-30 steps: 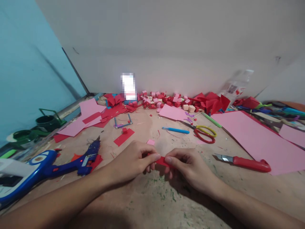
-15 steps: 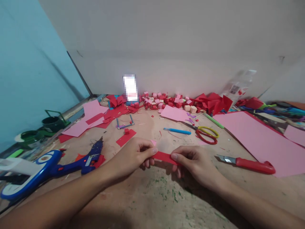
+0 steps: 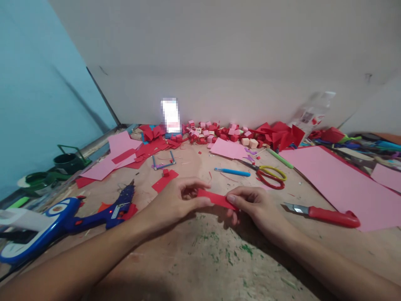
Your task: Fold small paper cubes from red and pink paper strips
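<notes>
A short strip of red paper (image 3: 217, 198) is held a little above the table at the middle. My right hand (image 3: 250, 205) pinches its right end between thumb and fingers. Around the left end, my left hand (image 3: 183, 196) has its thumb and index finger parted; the thumb lies by the strip's lower edge and does not grip it. Just behind my left hand lies a flat red paper piece (image 3: 164, 179) with a small red paper cube (image 3: 166, 172) at its top edge. A blue pen-like tool (image 3: 232, 172) and yellow-and-red-handled scissors (image 3: 269, 175) lie beyond my right hand.
A blue glue gun (image 3: 120, 207) rests on the left. At right lie a red-handled cutter knife (image 3: 332, 216) and a large pink sheet (image 3: 344, 184). Many small paper cubes (image 3: 216, 133), a lit phone (image 3: 171, 115) and a plastic bottle (image 3: 315, 113) line the wall.
My left hand's thumb and index finger have parted from the strip's left end, uncovering it. My right hand keeps its pinch on the strip.
</notes>
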{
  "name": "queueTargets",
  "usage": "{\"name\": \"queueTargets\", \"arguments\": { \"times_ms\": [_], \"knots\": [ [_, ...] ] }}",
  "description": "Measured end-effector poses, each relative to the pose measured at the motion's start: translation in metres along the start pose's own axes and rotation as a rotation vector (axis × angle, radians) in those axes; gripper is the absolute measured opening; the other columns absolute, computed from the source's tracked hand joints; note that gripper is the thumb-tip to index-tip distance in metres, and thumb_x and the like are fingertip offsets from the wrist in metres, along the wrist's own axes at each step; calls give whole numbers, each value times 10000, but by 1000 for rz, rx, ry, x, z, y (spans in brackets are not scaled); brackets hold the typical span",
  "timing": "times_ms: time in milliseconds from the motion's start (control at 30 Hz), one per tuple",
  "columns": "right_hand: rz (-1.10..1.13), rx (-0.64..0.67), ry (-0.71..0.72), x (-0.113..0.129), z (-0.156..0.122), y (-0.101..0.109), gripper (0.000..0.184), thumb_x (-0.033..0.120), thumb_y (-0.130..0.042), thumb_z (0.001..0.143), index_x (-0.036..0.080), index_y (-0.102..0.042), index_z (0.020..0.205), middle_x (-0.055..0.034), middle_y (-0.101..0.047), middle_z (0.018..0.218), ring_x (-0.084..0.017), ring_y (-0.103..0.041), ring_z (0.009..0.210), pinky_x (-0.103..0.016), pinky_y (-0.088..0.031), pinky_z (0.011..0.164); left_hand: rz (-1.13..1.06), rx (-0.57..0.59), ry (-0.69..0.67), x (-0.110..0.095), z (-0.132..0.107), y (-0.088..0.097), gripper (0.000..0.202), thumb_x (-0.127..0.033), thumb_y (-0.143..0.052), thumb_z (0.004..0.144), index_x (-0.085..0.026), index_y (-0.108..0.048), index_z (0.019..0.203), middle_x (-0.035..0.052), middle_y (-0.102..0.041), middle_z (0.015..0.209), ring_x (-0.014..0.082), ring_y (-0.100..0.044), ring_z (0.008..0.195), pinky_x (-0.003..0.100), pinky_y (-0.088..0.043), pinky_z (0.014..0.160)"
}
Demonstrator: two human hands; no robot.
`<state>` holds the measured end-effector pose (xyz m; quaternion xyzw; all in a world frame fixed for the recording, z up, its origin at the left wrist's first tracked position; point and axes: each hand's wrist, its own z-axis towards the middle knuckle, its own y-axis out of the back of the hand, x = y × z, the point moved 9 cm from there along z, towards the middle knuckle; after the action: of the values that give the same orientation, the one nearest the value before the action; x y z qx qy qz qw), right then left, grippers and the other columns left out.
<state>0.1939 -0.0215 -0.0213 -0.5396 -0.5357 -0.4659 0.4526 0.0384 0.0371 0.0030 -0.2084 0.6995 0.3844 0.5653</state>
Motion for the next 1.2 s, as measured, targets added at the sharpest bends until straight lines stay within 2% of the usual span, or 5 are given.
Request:
{"name": "queueTargets", "arguments": {
  "times_ms": [167,500,700,933,1200],
  "knots": [
    [-5,-40,-9,-2,-1,3,372,517,-759,826,150,-724,776,-57,-730,601,-147,-634,501,-250,-478,518,80,-25,-42,-9,-3,1,358,-300,-782,803,-193,-768,1144,58,-765,1085,209,-688,915,297,-533,763],
    [-17,-132,57,1,0,9,378,433,-812,740,178,-796,1018,-41,-756,742,-165,-643,617,-289,-510,599,153,-78,-146,-12,-2,7,214,-329,-641,949,-189,-799,983,28,-796,985,198,-711,912,287,-502,807],
    [6,-33,51,0,0,-1,155,338,-766,775,187,-792,752,-33,-713,649,-145,-613,580,-265,-476,569,278,-97,-214,-19,-3,7,342,-335,-558,1003,-158,-739,773,-9,-704,744,135,-609,698,242,-432,662],
    [46,1,55,-4,0,-2,291,456,-776,817,192,-816,931,-36,-735,672,-151,-644,590,-261,-488,578,447,-120,-397,-28,-12,1,258,-257,-539,1013,-159,-758,919,13,-778,891,145,-685,782,251,-462,753],
    [39,32,6,-6,0,-8,220,413,-783,788,195,-811,785,-66,-743,620,-184,-664,571,-303,-495,592,301,-108,-320,-19,-11,4,194,-293,-619,975,-219,-731,1114,28,-781,1047,188,-718,932,280,-534,806]
  ]
}}
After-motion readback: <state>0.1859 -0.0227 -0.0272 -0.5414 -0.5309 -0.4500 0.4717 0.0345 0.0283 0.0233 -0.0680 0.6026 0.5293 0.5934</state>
